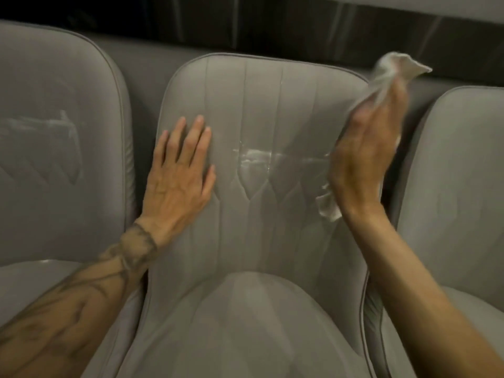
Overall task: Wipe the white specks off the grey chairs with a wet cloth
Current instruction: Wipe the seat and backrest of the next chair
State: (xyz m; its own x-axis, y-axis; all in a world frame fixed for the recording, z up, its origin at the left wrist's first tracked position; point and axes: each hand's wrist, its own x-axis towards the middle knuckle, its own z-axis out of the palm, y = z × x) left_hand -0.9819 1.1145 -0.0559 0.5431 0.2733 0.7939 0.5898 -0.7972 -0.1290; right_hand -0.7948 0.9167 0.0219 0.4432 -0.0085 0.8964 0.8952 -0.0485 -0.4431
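Grey chairs in a row, dark strip [272, 23] behind. The middle chair [272, 105] has a white smear [253, 156] at the centre of its backrest. Your right hand [365, 156] clutches the cloth [392, 69] at the backrest's right edge (blurred, contact unclear). Your left hand [180, 170] lies flat, fingers straight, on the backrest left of the smear. The left chair [54, 91] shows white streaks too; the right chair [458, 159] sits alongside.

I see little of the room, and the light is dim, warm and soft. Three grey chairs [259, 105] stand side by side in a row, close together. A grey padded surface [141, 58] of much the same tone runs behind their backs. Above it lies a dark band [272, 23], near black, with faint slanted glints. A pale strip [450, 2] crosses the top right corner.
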